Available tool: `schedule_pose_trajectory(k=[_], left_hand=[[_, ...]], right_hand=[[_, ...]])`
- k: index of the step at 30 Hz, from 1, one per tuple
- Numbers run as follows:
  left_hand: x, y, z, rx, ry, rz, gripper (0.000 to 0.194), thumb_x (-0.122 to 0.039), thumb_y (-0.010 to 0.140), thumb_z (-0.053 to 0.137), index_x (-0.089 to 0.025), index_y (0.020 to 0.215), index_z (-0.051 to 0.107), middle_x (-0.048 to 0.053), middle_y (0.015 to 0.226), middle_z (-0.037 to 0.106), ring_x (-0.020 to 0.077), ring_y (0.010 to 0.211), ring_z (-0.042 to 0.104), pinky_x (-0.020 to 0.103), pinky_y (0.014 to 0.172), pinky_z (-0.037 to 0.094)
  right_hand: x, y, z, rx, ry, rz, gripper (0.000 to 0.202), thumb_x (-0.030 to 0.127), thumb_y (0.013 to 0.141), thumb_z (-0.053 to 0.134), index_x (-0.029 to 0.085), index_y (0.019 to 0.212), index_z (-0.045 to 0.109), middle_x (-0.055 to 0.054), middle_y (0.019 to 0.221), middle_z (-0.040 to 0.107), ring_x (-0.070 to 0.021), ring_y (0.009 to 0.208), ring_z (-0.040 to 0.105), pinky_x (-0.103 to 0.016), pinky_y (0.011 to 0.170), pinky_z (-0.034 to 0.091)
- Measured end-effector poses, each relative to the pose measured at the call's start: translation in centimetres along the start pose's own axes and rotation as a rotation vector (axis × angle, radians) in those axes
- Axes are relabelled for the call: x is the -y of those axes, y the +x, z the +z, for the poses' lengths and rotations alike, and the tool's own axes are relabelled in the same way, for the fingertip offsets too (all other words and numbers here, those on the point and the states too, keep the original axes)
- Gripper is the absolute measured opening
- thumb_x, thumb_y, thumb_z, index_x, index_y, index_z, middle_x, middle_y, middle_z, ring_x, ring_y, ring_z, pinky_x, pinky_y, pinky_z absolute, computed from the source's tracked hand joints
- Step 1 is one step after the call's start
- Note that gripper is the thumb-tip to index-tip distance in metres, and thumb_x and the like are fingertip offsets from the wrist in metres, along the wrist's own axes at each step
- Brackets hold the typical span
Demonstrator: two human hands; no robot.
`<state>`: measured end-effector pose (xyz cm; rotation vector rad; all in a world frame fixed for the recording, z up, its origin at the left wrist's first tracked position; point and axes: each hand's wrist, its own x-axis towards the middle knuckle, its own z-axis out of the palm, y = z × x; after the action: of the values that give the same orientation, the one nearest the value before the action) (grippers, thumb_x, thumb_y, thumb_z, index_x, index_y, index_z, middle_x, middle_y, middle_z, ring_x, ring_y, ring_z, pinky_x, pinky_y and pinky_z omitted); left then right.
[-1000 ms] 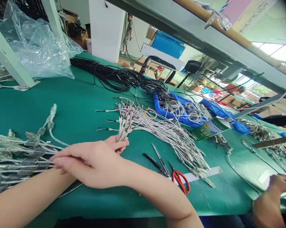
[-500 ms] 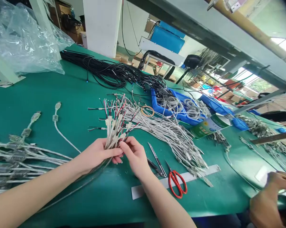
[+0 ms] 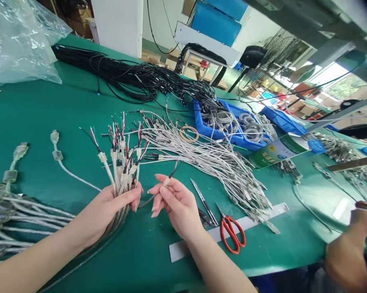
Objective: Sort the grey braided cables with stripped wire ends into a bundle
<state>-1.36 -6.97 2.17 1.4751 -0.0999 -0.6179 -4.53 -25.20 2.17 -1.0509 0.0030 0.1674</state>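
Observation:
My left hand [image 3: 118, 207] is closed around a bundle of grey cables [image 3: 122, 175]. Their ends stand up, with pale clear sleeves and stripped black, red and white wires. To the right, my right hand [image 3: 177, 203] pinches a single cable [image 3: 166, 182] just below its stripped wires, between thumb and fingers. That cable's grey cord runs back toward the bundle. The other cable ends, with USB plugs and clear blocks [image 3: 10, 176], lie at the left on the green table. Behind my hands is a spread pile of grey cables [image 3: 201, 158].
Right of my right hand lie red-handled scissors [image 3: 233, 235], a utility knife [image 3: 204, 202] and a steel ruler [image 3: 213, 234]. Farther back are blue bins [image 3: 201, 122] of coiled cables, black cables [image 3: 125, 79] and a green can [image 3: 277, 151]. A co-worker's hand [image 3: 361, 219] is at the right edge.
My right hand has drawn one cable away from the bundle to the right. My left hand, holding the rest, has shifted left. The view has tilted slightly.

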Motion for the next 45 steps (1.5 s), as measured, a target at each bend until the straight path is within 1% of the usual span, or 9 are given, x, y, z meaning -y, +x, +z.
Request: schedule_pose_trajectory(k=[2,4,6,11,15,20,28,34,45], left_hand=[[0.1,-0.1,-0.1,0.01,0.022,-0.006,0.039,-0.05,0.087,0.06,-0.019,0.063,0.057,0.0,0.073,0.055,0.0174,0.079,0.05,0.026,0.077,0.037],[0.2,-0.1,0.0,0.018,0.018,-0.005,0.041,-0.049,0.088,0.059,-0.019,0.06,0.055,0.0,0.074,0.055,0.0171,0.08,0.05,0.025,0.078,0.038],[0.1,-0.2,0.1,0.025,-0.014,-0.012,0.04,-0.049,0.088,0.06,-0.019,0.062,0.054,0.0,0.072,0.054,0.016,0.078,0.05,0.025,0.076,0.038],[-0.2,-0.7,0.3,0.053,-0.119,-0.032,0.034,-0.052,0.086,0.061,-0.02,0.076,0.056,-0.004,0.058,0.045,0.0123,0.059,0.041,0.024,0.06,0.035],[-0.2,-1.2,0.1,0.045,-0.112,0.003,0.033,-0.053,0.084,0.064,-0.021,0.079,0.058,-0.005,0.053,0.045,0.0101,0.053,0.04,0.022,0.054,0.034],[-0.5,-1.2,0.3,0.038,-0.145,-0.007,0.034,-0.054,0.082,0.065,-0.02,0.081,0.061,-0.006,0.047,0.042,0.0086,0.046,0.037,0.021,0.05,0.033],[-0.5,-1.2,0.4,0.04,-0.141,-0.021,0.031,-0.051,0.084,0.065,-0.02,0.086,0.064,-0.006,0.049,0.045,0.0079,0.048,0.04,0.019,0.048,0.032],[-0.5,-1.2,0.3,0.055,-0.123,-0.011,0.031,-0.049,0.087,0.063,-0.019,0.084,0.064,-0.005,0.05,0.046,0.0079,0.051,0.043,0.019,0.051,0.035],[-0.3,-1.1,0.3,0.066,-0.119,-0.013,0.029,-0.048,0.089,0.061,-0.019,0.087,0.065,-0.005,0.052,0.047,0.0085,0.052,0.042,0.02,0.051,0.034]], right_hand=[[-0.3,-0.1,0.0,0.002,-0.015,0.006,0.022,0.032,0.089,0.064,0.018,0.107,0.065,-0.005,0.093,0.067,-0.0081,0.056,0.058,-0.017,0.043,0.05],[-0.5,-0.2,-0.1,0.008,-0.025,0.005,0.017,0.032,0.09,0.063,0.017,0.099,0.068,-0.005,0.091,0.068,-0.0071,0.056,0.056,-0.014,0.041,0.046],[-0.7,-0.3,0.0,0.015,-0.021,0.012,0.016,0.031,0.091,0.063,0.016,0.094,0.069,-0.006,0.089,0.069,-0.0069,0.058,0.057,-0.014,0.044,0.047],[-0.9,-0.7,0.3,0.075,0.058,0.032,0.015,0.028,0.09,0.065,0.013,0.089,0.07,-0.006,0.086,0.069,-0.0068,0.057,0.059,-0.014,0.047,0.052],[-1.0,-0.8,0.4,0.104,0.109,0.061,0.013,0.025,0.089,0.067,0.013,0.09,0.069,-0.005,0.083,0.07,-0.0066,0.055,0.06,-0.014,0.047,0.053],[-1.2,-1.0,0.6,0.113,0.145,0.087,0.009,0.022,0.088,0.068,0.013,0.089,0.067,-0.004,0.083,0.07,-0.0056,0.053,0.061,-0.012,0.047,0.053],[-1.4,-1.2,0.7,0.135,0.184,0.112,0.01,0.02,0.089,0.067,0.012,0.085,0.061,-0.004,0.081,0.07,-0.0051,0.051,0.061,-0.012,0.045,0.051],[-1.6,-1.3,0.8,0.108,0.205,0.129,0.014,0.02,0.087,0.069,0.013,0.085,0.058,-0.003,0.08,0.07,-0.005,0.049,0.06,-0.012,0.042,0.05],[-1.4,-1.5,0.8,0.094,0.191,0.174,0.022,0.024,0.086,0.072,0.013,0.082,0.054,-0.001,0.074,0.068,-0.0042,0.043,0.056,-0.011,0.039,0.047]])
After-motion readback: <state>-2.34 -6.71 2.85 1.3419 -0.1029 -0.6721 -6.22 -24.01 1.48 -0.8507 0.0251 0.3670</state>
